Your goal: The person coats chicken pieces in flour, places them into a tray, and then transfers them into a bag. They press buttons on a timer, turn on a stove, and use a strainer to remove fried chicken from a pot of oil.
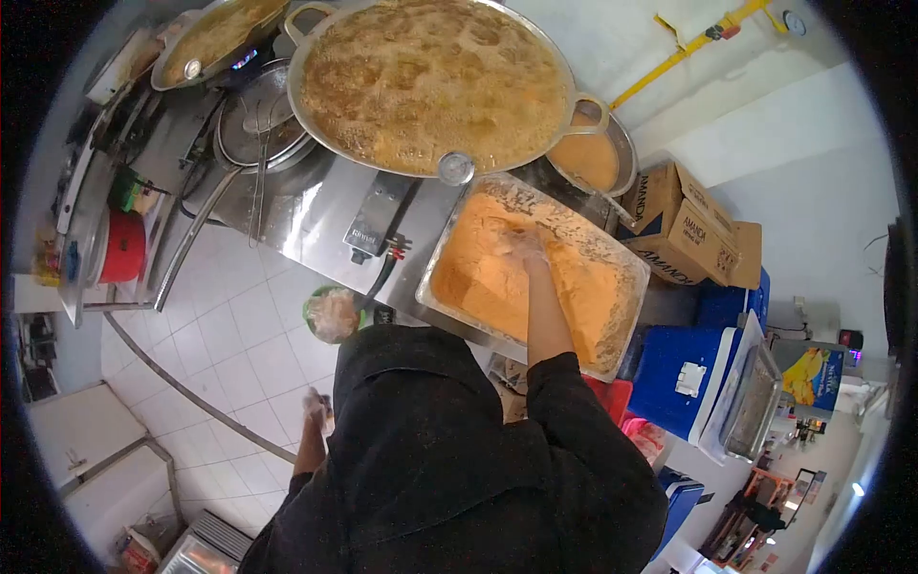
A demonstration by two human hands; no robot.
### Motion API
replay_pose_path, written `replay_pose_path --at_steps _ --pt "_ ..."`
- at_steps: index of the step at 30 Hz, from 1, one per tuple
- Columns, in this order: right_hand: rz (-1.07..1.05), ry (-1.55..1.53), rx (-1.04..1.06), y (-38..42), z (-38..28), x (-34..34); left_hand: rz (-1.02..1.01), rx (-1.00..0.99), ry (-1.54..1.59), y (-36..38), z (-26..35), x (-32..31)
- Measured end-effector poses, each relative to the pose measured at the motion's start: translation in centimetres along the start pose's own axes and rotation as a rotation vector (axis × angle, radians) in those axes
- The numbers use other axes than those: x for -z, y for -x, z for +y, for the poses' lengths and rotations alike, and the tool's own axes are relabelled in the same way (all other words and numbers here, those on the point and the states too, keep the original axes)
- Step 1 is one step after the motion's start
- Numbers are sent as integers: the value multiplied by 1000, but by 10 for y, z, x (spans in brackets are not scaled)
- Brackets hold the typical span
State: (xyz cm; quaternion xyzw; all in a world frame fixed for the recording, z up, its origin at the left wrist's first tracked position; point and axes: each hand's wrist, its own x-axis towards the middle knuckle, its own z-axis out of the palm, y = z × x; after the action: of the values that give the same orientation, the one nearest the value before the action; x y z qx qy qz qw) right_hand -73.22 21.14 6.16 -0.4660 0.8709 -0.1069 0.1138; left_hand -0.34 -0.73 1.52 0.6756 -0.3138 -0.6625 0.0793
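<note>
My right hand reaches into a large rectangular metal tray of orange breading flour. Its fingers are partly buried and pale with powder, so I cannot tell whether they grip a piece of food. Low at my left side, away from the counter, hangs my left hand, small and blurred, with its fingers indistinct. Just behind the tray, a wide two-handled pan is full of bubbling oil. A round thermometer dial sits at its front rim.
A pot of orange batter stands right of the pan. Farther right are cardboard boxes and a blue cooler. Strainers with long handles overhang the counter's left part. A green container with a plastic bag is below the counter edge.
</note>
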Motion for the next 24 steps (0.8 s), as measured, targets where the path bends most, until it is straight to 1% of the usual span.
replay_pose_path --at_steps 2,3,4,6,8,10,12,13,15,16,18,19,21,22,23,24 --pt "-32 -355 -465 4 -90 71 -88 -125 -6 1 26 -12" --pt "-16 -504 -615 4 -119 92 -177 -209 -116 1 42 -14" --pt "-2 -614 -681 6 -134 104 -175 -273 -67 19 64 -28" --pt "32 -835 -763 14 -148 126 -82 -186 -138 29 101 -47" --pt "67 -1029 -826 28 -146 142 -94 -266 -142 40 123 -55" --pt "142 -782 -713 58 -117 133 -127 -305 -155 44 126 -53" --pt "130 -1172 -751 86 -137 180 -181 -312 -165 34 116 -43" --pt "31 -869 -764 95 -104 168 -122 -261 -173 28 107 -41" --pt "-46 -619 -817 104 -94 188 -4 -163 -177 15 83 -36" --pt "-30 -676 -873 111 -119 222 -44 -171 -168 12 69 -26" --pt "153 -1632 -508 138 -68 229 -120 -190 -148 11 46 -9" --pt "228 -1354 -520 130 -82 251 -75 -126 -155 12 42 -8" --pt "282 -888 -525 109 -176 349 7 6 -172 15 38 -11" --pt "265 -699 -523 92 -238 397 9 -12 -155 10 34 -9" --pt "264 -650 -479 78 -274 432 10 -30 -138 2 29 -7" --pt "263 -601 -436 63 -296 456 11 -47 -122 -2 26 -7"
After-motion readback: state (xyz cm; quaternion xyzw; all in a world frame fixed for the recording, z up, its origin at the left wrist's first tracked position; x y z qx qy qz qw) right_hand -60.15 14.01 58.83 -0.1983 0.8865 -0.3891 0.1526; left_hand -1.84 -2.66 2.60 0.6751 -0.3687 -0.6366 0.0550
